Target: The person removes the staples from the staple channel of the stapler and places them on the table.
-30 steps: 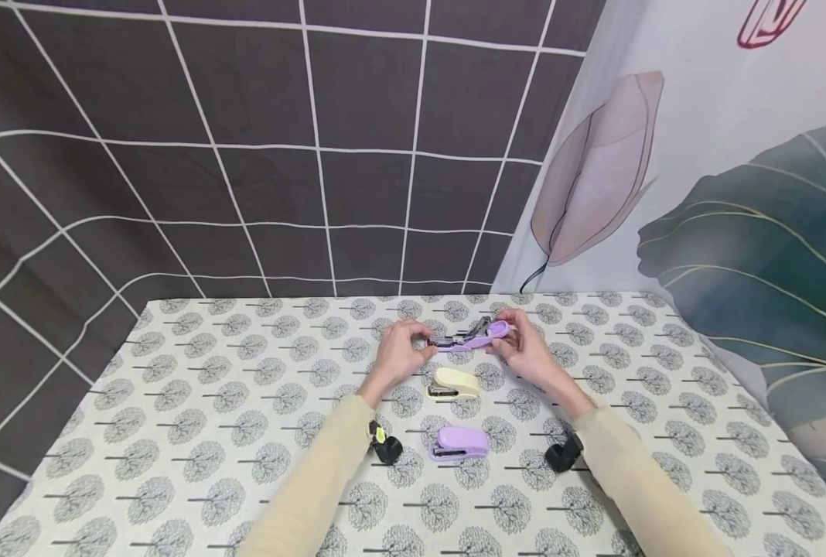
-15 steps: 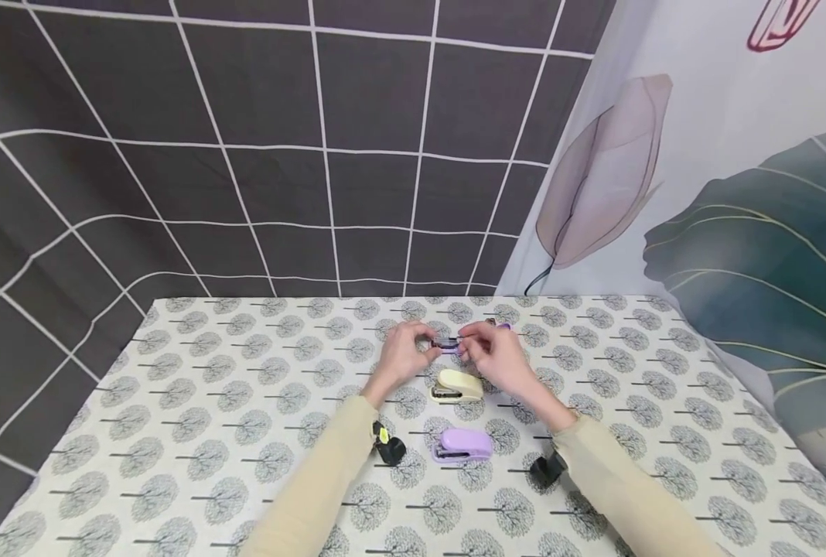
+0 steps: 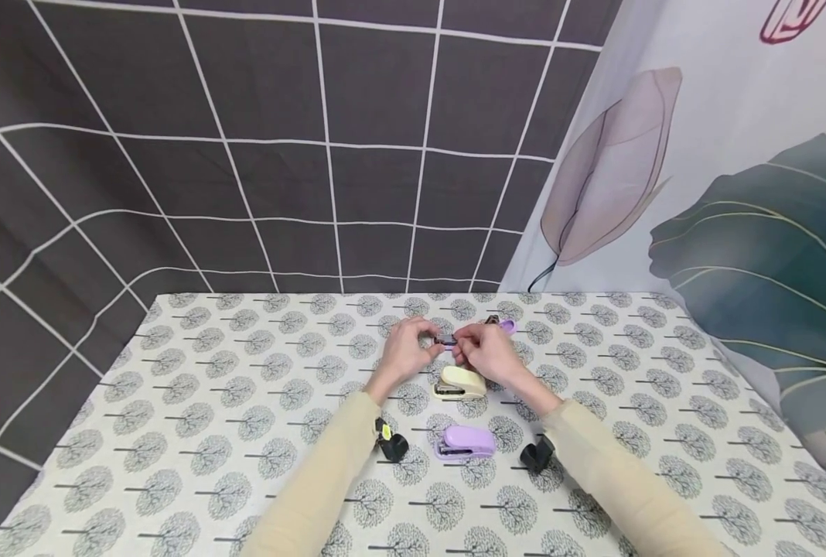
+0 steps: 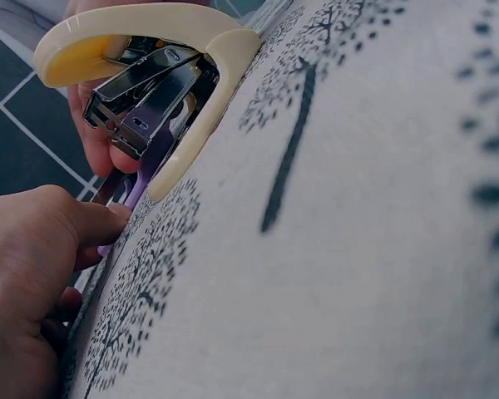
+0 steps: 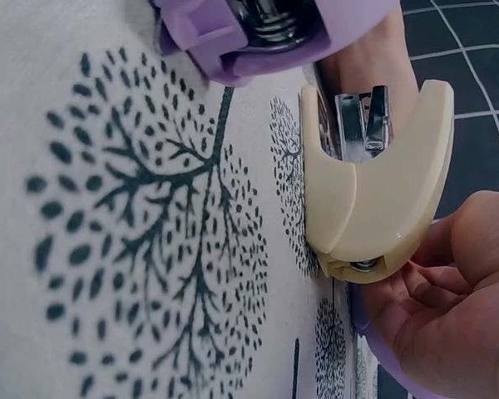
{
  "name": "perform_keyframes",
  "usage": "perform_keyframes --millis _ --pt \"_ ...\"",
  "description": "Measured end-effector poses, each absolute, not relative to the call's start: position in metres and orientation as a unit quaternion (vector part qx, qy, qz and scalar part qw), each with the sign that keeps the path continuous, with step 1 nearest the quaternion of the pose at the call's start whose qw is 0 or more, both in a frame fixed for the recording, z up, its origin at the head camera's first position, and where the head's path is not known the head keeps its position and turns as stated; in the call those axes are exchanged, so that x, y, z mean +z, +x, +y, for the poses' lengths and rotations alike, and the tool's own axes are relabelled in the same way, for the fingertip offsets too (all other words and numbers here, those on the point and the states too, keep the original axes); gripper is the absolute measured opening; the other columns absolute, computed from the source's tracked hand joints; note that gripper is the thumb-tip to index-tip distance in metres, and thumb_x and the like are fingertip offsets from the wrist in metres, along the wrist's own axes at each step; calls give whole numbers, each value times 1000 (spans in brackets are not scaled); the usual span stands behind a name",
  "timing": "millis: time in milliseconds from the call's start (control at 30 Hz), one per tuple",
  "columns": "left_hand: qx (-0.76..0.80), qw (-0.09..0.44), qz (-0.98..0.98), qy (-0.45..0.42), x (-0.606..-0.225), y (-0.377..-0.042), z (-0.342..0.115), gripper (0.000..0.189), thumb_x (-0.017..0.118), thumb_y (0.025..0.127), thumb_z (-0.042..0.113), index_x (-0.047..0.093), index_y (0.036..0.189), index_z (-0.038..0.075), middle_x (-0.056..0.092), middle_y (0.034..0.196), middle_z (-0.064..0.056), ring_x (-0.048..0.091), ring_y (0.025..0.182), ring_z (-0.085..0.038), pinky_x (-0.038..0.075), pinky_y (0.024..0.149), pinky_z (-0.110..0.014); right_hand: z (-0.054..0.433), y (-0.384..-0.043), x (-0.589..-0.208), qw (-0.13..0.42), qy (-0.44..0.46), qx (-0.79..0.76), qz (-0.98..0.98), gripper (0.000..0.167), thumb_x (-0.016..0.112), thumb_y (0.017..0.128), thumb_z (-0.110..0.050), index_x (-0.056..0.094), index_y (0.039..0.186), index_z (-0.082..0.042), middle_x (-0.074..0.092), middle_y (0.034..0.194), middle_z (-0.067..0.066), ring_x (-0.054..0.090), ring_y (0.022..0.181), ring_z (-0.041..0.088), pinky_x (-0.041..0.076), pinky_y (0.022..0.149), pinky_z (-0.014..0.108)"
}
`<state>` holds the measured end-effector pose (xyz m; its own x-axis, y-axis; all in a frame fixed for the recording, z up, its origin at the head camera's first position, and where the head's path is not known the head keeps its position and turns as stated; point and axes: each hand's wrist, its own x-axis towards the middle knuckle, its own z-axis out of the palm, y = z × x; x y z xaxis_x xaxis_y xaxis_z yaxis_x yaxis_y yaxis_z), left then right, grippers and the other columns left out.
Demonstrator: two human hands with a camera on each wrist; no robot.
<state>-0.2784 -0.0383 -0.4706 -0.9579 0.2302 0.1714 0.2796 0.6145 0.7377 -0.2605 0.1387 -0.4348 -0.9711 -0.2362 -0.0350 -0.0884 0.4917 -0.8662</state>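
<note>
A purple stapler (image 3: 507,326) lies opened out flat near the back of the table, its dark metal channel showing between the hands. My left hand (image 3: 407,348) pinches its left end between thumb and fingers. My right hand (image 3: 489,352) is over its middle, fingertips curled in at the channel and hiding much of it; I cannot tell whether they pinch a small part. The right end sticks out behind that hand. Just in front stands a cream stapler (image 3: 463,382), which in the right wrist view partly covers the right hand (image 5: 466,299).
A second purple stapler (image 3: 467,441), closed, rests nearer the front, between the forearms. Black wrist cameras (image 3: 394,447) hang under both sleeves. A tree-print cloth (image 3: 246,422) covers the table, and a dark gridded curtain (image 3: 274,186) hangs behind it.
My right hand has let go of the opened stapler's right end and moved left to its middle, close to the left hand. The left hand has kept its hold.
</note>
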Motion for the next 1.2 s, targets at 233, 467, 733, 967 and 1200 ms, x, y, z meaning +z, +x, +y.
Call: perform_keyframes --millis 233,467,733,967,1200 --pt "-418 27 -896 -146 -468 -277 -39 25 80 83 16 74 107 12 69 112 -1 58 114 -28 38 104 -48 136 -261 -435 76 -97 -493 861 22 53 95 10 60 114 19 69 80 14 68 70 21 57 62 27" --pt "-411 32 -898 -151 -467 -277 -40 26 81 83 16 74 107 12 70 111 -2 58 114 -29 38 103 -47 132 -261 -432 75 -83 -495 862 21 53 96 8 63 111 18 70 79 13 69 70 20 57 62 28" --pt "-412 34 -897 -154 -467 -277 -40 26 80 83 15 73 107 9 70 115 -4 57 118 -31 37 105 -48 127 -259 -428 89 -33 -521 848 19 53 98 4 65 107 16 69 79 14 66 67 17 57 62 27" --pt "-409 41 -898 -156 -468 -278 -40 25 81 82 15 74 105 10 70 115 -4 56 121 -32 36 106 -48 120 -258 -428 87 9 -548 832 19 52 95 6 63 107 16 68 83 20 65 69 19 56 62 26" --pt "-413 22 -899 -144 -467 -277 -39 25 81 83 15 74 107 12 69 118 -3 52 127 -32 31 110 -49 118 -258 -431 37 5 -497 867 18 58 88 7 67 103 11 69 77 12 63 62 16 53 56 24"
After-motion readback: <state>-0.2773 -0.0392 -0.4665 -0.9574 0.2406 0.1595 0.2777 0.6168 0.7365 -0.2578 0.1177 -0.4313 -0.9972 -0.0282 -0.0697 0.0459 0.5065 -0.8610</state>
